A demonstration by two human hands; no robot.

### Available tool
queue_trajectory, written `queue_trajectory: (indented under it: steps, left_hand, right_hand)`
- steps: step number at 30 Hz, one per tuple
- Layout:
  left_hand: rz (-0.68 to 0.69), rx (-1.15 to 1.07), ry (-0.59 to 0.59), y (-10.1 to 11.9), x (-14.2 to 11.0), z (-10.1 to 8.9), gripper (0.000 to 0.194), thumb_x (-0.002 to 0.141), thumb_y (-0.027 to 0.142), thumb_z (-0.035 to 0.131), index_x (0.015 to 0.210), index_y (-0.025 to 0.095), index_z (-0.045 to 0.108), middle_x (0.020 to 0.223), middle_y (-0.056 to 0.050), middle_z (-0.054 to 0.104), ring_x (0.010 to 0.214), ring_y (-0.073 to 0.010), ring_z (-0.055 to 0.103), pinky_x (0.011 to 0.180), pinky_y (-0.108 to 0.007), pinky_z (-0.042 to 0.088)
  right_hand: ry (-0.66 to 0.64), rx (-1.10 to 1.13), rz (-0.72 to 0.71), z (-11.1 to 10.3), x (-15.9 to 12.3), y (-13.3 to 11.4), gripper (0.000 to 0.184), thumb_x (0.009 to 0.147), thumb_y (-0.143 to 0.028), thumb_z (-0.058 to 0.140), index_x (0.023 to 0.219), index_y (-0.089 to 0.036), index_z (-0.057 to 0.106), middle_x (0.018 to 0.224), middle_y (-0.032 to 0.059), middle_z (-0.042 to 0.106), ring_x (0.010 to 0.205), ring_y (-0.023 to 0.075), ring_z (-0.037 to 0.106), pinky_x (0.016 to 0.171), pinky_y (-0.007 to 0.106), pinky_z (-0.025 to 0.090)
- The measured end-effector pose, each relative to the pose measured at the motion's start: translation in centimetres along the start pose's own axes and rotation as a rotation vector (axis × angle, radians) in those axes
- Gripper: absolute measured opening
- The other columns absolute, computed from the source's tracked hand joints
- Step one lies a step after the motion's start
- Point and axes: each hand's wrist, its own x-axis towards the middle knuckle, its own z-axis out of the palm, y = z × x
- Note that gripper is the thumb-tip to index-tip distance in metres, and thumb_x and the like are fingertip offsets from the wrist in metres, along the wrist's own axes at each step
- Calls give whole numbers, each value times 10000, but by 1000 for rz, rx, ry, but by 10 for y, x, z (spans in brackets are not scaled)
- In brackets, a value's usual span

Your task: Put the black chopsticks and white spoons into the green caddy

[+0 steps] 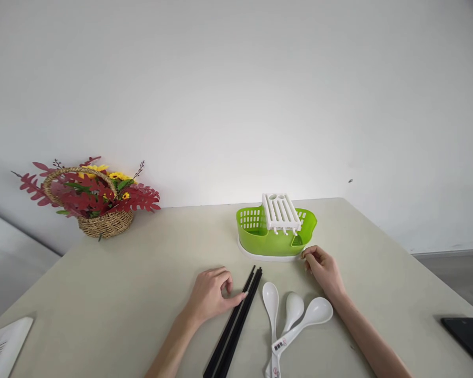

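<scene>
Lying on the pale tabletop are three shiny white spoons with crossed handles, and a bunch of long, thin black chopsticks, too close together to count. Behind them stands one bright green plastic basket, curvy, with small holes in its back. One flat white base is under it. One white plastic rack sits on top, with long slots and three little hooks in front. One brown woven flower basket stands far to the left. The left hand is over the chopsticks, thumb and fingers apart. The right hand is at the base's right end, fingers curled; whether they pinch it, I cannot tell.
</scene>
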Motion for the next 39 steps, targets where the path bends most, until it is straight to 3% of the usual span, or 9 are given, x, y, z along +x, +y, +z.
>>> queue_trajectory:
  steps: [14,26,39]
  left_hand:
    - [-18,-22,-26,-4,0,1,349,792,477,767,697,204,571,686,48,586,598,-100,471,611,-246,348]
    - [-12,-11,-6,-2,0,2,354,848,476,719,692,205,552,696,43,614,614,-106,515,627,-254,366]
    - [16,16,18,2,-1,0,270,831,405,708,723,213,553,695,42,610,588,-106,497,623,-258,382]
  right_hand:
    - [19,-10,-31,0,-1,-4,118,786,-334,572,762,-227,617,620,-6,632,527,157,545,522,266,396]
    - [0,-27,-17,0,0,2,120,820,-338,564,791,-233,613,580,-34,594,527,151,531,520,252,383]
    - [-5,-25,-30,0,-1,-3,110,803,-326,555,775,-234,610,578,-32,601,524,156,535,529,262,388]
